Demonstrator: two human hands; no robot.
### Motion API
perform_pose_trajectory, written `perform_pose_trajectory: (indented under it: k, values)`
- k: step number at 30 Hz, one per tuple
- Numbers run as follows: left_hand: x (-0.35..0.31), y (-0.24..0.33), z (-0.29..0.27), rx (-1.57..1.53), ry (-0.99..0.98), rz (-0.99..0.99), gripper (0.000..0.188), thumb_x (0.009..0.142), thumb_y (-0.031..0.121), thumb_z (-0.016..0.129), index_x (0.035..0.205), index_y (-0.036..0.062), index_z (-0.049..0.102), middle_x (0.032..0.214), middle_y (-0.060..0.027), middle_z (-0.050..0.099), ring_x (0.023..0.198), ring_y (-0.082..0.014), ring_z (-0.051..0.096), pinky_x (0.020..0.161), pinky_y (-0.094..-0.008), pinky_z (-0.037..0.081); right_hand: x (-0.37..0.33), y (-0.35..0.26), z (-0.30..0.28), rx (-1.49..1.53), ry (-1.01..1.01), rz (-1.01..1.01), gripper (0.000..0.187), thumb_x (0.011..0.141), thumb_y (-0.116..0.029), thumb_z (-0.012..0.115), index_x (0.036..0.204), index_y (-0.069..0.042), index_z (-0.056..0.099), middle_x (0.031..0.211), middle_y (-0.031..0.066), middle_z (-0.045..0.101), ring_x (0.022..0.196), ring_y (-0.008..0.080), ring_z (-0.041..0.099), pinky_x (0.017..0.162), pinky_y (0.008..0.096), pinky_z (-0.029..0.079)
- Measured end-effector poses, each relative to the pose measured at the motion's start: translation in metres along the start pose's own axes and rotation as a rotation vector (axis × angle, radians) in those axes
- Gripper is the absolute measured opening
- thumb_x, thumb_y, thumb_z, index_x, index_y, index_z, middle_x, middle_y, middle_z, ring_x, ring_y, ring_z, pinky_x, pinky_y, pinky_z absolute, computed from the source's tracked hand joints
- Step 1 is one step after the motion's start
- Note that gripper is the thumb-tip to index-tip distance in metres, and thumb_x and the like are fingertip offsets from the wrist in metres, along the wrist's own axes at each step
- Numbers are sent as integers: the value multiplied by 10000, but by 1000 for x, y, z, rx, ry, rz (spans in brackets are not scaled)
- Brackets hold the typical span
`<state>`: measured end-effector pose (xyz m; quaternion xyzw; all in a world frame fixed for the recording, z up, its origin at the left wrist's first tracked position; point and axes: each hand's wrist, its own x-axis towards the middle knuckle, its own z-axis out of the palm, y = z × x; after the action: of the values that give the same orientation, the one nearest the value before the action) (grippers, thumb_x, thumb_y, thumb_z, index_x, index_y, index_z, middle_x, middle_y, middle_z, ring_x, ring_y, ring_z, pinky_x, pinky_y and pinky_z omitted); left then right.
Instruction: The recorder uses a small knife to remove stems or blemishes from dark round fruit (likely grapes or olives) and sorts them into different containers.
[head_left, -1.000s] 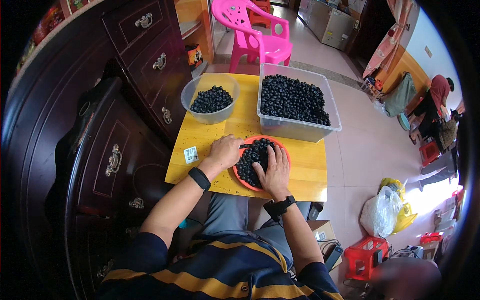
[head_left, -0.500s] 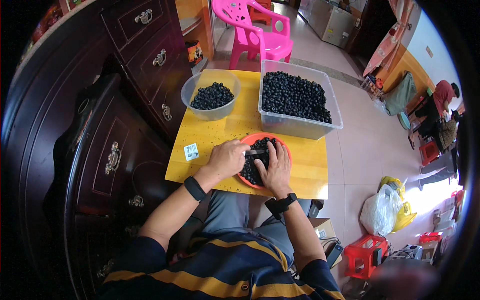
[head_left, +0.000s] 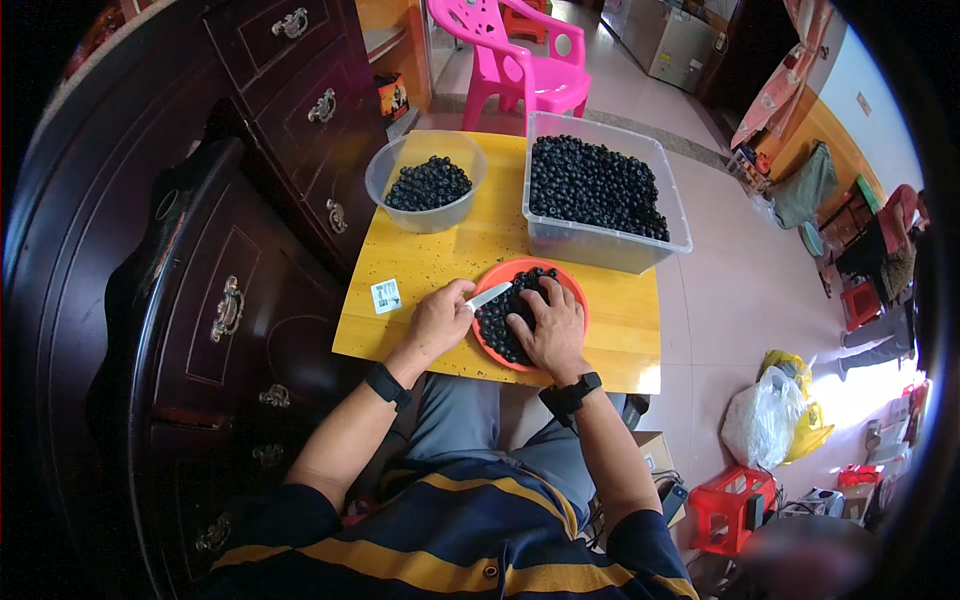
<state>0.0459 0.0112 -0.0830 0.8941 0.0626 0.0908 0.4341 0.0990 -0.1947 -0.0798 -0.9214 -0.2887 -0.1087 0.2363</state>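
Note:
My left hand (head_left: pixel 436 322) is closed round the white handle of a small knife (head_left: pixel 493 294), its pale blade pointing up and to the right over the left rim of a red-orange bowl (head_left: pixel 510 268). Inside the bowl lie many dark round berries (head_left: pixel 496 332) that look like blueberries. Fingers apart, my right hand (head_left: pixel 555 335) rests on the berries at the bowl's right side; its fingertips are partly hidden among them. Behind the bowl, a round clear tub (head_left: pixel 380 190) and a larger rectangular clear bin (head_left: pixel 600 243) hold more of the same dark berries.
The bowl and tubs stand on a yellow wooden table (head_left: pixel 625 320) with dark crumbs and a white square card (head_left: pixel 385 296). Dark drawers (head_left: pixel 225 300) crowd the left; a pink chair (head_left: pixel 540 80) stands beyond. Bags (head_left: pixel 765 420) and a red stool (head_left: pixel 725 510) are at right.
My left hand has drawn the knife left and away from my right fingers, so its blade shows more fully. My right hand stays on the berries. The whole view has shifted slightly.

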Motion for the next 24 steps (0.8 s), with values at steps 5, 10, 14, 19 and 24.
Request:
perform_pose_trajectory:
  k: [5, 10, 14, 19, 24]
  values:
    - [-2, -15, 1, -123, 17, -50, 284, 835, 69, 612, 1118, 36, 595, 786, -123, 652, 713, -258, 643, 667, -366, 506, 1, -3, -1, -36, 26, 29, 415, 822, -397, 661, 1138, -129, 642, 1292, 142, 513, 1162, 340, 502, 952, 468, 406]
    - [-6, -28, 4, -173, 8, -83, 260, 873, 28, 578, 1132, 32, 598, 763, -22, 585, 667, -101, 552, 605, -265, 466, 2, -3, 0, 4, 32, 25, 377, 813, -354, 682, 1099, -111, 637, 1210, 154, 536, 1107, 340, 524, 905, 458, 431]
    - [-13, -36, 1, -236, -12, -122, 263, 880, 24, 577, 1142, 19, 594, 777, -1, 568, 672, -78, 518, 608, -244, 443, 4, -1, 1, 12, 55, -9, 332, 812, -309, 690, 1064, -101, 634, 1170, 148, 542, 1063, 338, 539, 870, 449, 451]
    - [-22, -42, -1, -298, 13, -171, 266, 857, 60, 613, 1121, 26, 614, 770, -46, 629, 685, -123, 592, 626, -295, 484, 6, 3, 3, 28, 83, -77, 291, 820, -267, 682, 1049, -94, 632, 1140, 140, 549, 997, 328, 559, 827, 450, 479]
    - [-31, -40, -5, -326, -8, -196, 277, 856, 57, 617, 1129, 9, 611, 774, -37, 623, 686, -105, 581, 613, -274, 474, 11, 6, 7, 29, 43, -70, 242, 845, -246, 654, 1023, -86, 620, 1068, 144, 559, 989, 339, 562, 810, 451, 487]
